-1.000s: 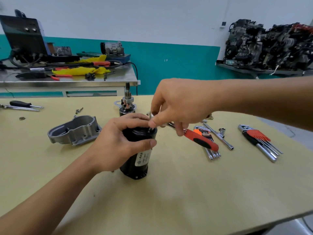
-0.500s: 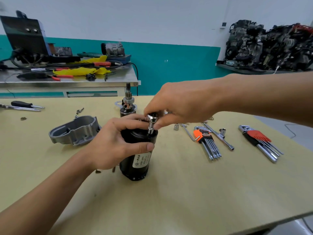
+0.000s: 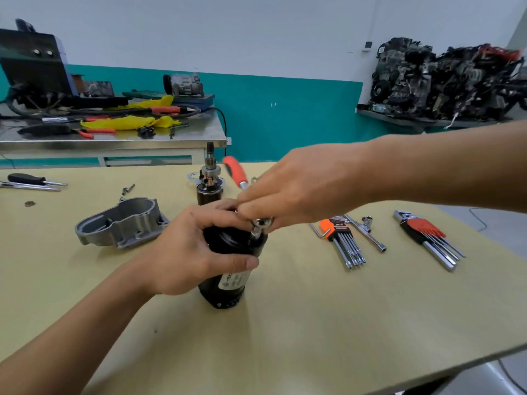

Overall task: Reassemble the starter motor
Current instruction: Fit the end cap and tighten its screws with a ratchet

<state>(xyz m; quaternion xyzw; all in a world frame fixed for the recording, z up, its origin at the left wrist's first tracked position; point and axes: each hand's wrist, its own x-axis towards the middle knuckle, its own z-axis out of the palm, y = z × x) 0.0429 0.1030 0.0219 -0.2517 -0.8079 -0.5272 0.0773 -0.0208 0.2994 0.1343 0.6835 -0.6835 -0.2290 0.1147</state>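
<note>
A black starter motor body [image 3: 228, 283] with a white label stands upright on the yellow table. My left hand [image 3: 188, 252] grips its upper part from the left. My right hand [image 3: 299, 189] pinches the chrome head of a ratchet wrench [image 3: 261, 223] set on a fastener at the top edge of the body. The wrench's orange handle [image 3: 235, 171] points up and away behind the hand. A grey aluminium end housing [image 3: 122, 222] lies open side up to the left. The armature and gear assembly [image 3: 209, 183] stands upright behind the motor.
Two hex key sets [image 3: 345, 240] [image 3: 427, 235] and a T-handle socket tool [image 3: 366, 230] lie to the right. Loose screws [image 3: 128, 189] and screwdrivers [image 3: 31, 182] sit at the far left. A steel bench [image 3: 114, 141] with tools stands behind, engine parts [image 3: 445, 81] on a shelf at right.
The ratchet handle has swung from pointing right and toward me to pointing up and away. My right hand stayed on the ratchet head; my left hand kept its grip on the motor body.
</note>
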